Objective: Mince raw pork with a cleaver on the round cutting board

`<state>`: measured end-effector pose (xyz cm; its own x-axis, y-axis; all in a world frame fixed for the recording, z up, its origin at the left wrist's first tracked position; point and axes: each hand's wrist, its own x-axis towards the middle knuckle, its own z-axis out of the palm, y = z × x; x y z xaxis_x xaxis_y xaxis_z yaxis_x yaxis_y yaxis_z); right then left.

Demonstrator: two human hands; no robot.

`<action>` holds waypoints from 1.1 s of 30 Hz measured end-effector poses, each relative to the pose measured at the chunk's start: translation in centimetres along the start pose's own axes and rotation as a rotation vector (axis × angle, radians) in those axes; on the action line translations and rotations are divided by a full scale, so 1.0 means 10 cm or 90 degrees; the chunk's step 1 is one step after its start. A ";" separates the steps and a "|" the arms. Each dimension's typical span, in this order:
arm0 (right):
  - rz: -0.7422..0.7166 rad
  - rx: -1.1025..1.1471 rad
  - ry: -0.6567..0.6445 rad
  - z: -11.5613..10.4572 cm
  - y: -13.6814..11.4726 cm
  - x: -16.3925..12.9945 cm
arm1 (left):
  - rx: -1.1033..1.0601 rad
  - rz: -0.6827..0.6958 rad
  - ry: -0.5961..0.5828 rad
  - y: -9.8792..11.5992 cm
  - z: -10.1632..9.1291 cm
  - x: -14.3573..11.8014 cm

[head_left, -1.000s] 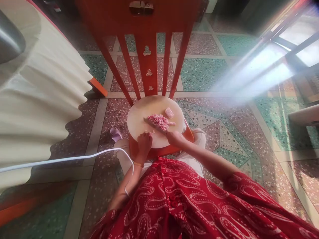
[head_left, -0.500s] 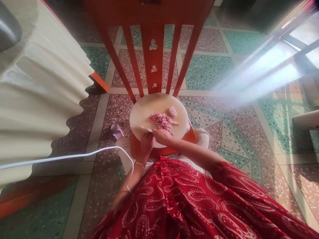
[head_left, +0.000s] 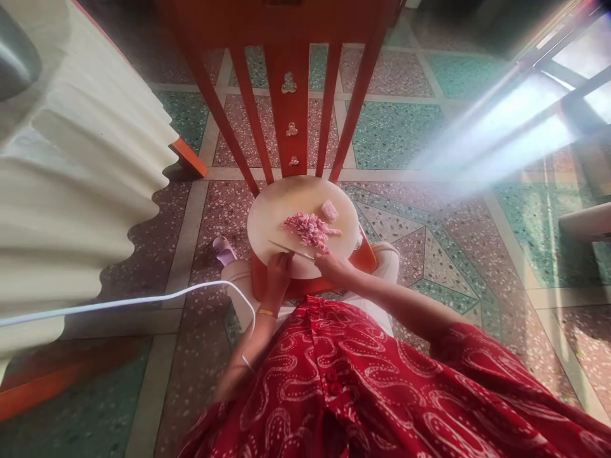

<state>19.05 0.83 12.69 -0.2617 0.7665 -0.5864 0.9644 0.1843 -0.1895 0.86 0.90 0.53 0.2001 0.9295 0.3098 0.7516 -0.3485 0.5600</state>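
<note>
The right hand (head_left: 334,267), at about half past four on the round board (head_left: 261,213), is closed round the handle of a knife (head_left: 301,253); the blade slants across the lower part of the board, its tip pointing towards ten o'clock; the left hand (head_left: 279,270), at seven o'clock, is curled with its fingers at the near side of the blade; I cannot tell whether it pinches anything; the heap of chopped pink meat (head_left: 308,229) lies about the middle of the board, just beyond the knife, with a strip poking out towards three o'clock; a larger chunk (head_left: 329,210) sits apart at two o'clock, near the heap; the board rests on the seat of a red chair (head_left: 289,105), whose slatted back rises at twelve o'clock; a white cord (head_left: 143,304) comes in from eight o'clock to the left forearm.
</note>
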 end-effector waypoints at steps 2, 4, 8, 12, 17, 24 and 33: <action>-0.013 -0.012 0.015 0.02 -0.12 0.09 | 0.021 0.011 0.001 -0.03 0.03 0.01; -0.031 -0.014 0.034 0.02 -0.24 0.22 | 0.047 0.018 -0.013 -0.04 0.04 0.02; -0.059 -0.018 0.064 -0.01 -0.36 0.43 | 0.089 0.003 -0.052 -0.02 0.01 0.05; -0.031 -0.003 0.026 -0.04 -0.16 0.28 | 0.083 -0.052 -0.022 0.02 -0.07 0.06; 0.027 0.025 0.020 -0.04 0.07 -0.01 | -0.030 -0.045 0.032 -0.01 -0.10 -0.01; -0.036 -0.027 0.047 0.07 -0.11 0.07 | 0.022 0.026 -0.024 -0.04 -0.05 -0.08; -0.071 -0.005 0.038 -0.04 -0.39 0.38 | 0.110 0.050 -0.068 -0.10 0.00 -0.02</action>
<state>14.35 3.27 11.51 -0.3647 0.7763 -0.5141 0.9298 0.2746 -0.2448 0.07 1.03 -0.15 0.3212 0.9108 0.2594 0.8259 -0.4035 0.3938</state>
